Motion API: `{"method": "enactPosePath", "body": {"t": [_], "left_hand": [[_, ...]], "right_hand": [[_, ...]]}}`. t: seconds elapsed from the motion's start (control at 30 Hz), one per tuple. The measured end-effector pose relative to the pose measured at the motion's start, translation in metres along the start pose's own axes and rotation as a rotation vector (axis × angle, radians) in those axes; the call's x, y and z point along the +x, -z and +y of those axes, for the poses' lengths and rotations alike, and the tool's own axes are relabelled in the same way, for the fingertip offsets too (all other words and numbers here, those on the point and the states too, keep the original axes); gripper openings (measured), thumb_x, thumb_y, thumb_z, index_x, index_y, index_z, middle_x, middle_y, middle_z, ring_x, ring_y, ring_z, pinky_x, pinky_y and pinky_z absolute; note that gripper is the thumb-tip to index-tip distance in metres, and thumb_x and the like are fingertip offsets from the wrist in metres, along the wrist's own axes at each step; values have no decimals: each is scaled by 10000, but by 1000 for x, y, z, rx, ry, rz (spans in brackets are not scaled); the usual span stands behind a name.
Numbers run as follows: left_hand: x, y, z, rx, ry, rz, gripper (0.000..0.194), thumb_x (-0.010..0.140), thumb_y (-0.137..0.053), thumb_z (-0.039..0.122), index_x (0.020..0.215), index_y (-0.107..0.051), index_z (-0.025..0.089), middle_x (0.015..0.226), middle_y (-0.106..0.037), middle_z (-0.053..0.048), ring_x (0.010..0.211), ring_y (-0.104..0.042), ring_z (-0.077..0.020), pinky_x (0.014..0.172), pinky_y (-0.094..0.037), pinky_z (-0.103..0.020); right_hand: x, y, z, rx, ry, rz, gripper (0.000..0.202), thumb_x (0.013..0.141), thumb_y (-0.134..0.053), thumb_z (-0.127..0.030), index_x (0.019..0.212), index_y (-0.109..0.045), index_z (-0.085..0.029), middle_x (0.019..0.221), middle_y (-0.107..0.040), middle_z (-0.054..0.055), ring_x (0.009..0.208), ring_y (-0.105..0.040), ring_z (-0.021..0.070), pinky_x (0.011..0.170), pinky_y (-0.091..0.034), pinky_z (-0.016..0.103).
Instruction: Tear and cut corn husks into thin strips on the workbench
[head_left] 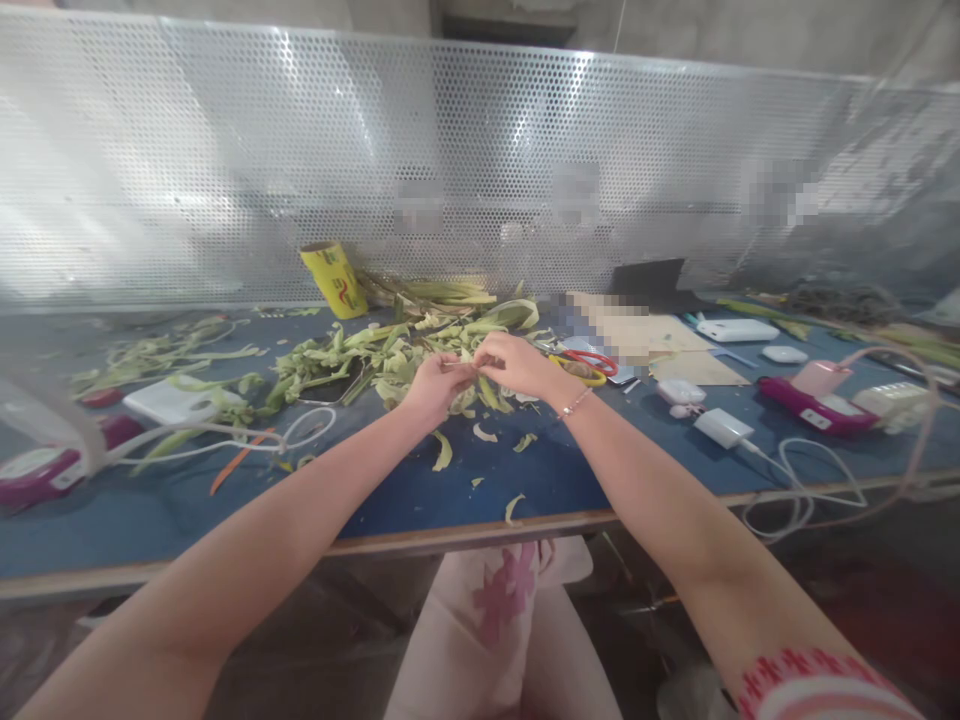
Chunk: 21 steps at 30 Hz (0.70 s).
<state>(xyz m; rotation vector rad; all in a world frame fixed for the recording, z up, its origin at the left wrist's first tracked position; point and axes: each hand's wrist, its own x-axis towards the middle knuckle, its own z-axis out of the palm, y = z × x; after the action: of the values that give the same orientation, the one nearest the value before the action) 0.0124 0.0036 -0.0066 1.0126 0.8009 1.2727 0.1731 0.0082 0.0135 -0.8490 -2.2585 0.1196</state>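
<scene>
My left hand (441, 385) and my right hand (512, 362) meet at the middle of the blue table, fingertips pinched together. Whatever sits between the fingertips is too small and blurred to name. Directly behind and beneath them spreads a pile of pale green leaves and stems (390, 355), partly hidden by the hands. Scissors with red and yellow handles (589, 362) lie just right of my right hand. Curled pale green scraps (442, 452) are scattered on the tabletop in front of the hands.
A tilted yellow tube (336, 280) stands against the perforated metal panel (480, 130). Magenta power strips (817, 405) lie at both sides, with white cables and a charger (724, 430). Cardboard (697, 367) lies at right. The wooden table edge (480, 533) runs near my lap.
</scene>
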Motion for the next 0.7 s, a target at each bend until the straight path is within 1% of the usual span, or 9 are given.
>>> {"method": "enactPosePath", "body": {"t": [0.17, 0.37, 0.5, 0.7], "left_hand": [[-1, -1, 0, -2, 28, 8, 378, 520, -708, 53, 733, -418, 172, 539, -608, 32, 541, -576, -85, 633, -435, -242], [1, -1, -2, -5, -28, -7, 349, 524, -706, 62, 716, -435, 168, 574, -617, 27, 588, -590, -93, 656, -441, -251], [5, 0, -6, 69, -56, 28, 329, 532, -683, 35, 701, -433, 166, 609, -630, 14, 641, -607, -106, 688, -438, -258], [8, 4, -10, 166, -118, 69, 311, 555, -676, 59, 720, -436, 170, 649, -643, 5, 655, -612, -114, 691, -430, -266]], "right_hand": [[0, 2, 1, -19, 33, -32, 98, 786, -521, -103, 786, -600, -161, 816, -528, 25, 761, -516, 126, 714, -420, 267], [1, 5, -3, -57, 34, -61, 124, 813, -508, -122, 766, -618, -156, 824, -528, 32, 788, -519, 133, 762, -411, 279], [0, 4, -2, -67, -44, -99, 129, 822, -511, -143, 799, -638, -153, 823, -550, 34, 759, -523, 126, 738, -405, 267], [3, 0, -6, -80, -195, -96, 97, 791, -550, -135, 794, -647, -141, 808, -610, 40, 745, -546, 122, 720, -407, 246]]}}
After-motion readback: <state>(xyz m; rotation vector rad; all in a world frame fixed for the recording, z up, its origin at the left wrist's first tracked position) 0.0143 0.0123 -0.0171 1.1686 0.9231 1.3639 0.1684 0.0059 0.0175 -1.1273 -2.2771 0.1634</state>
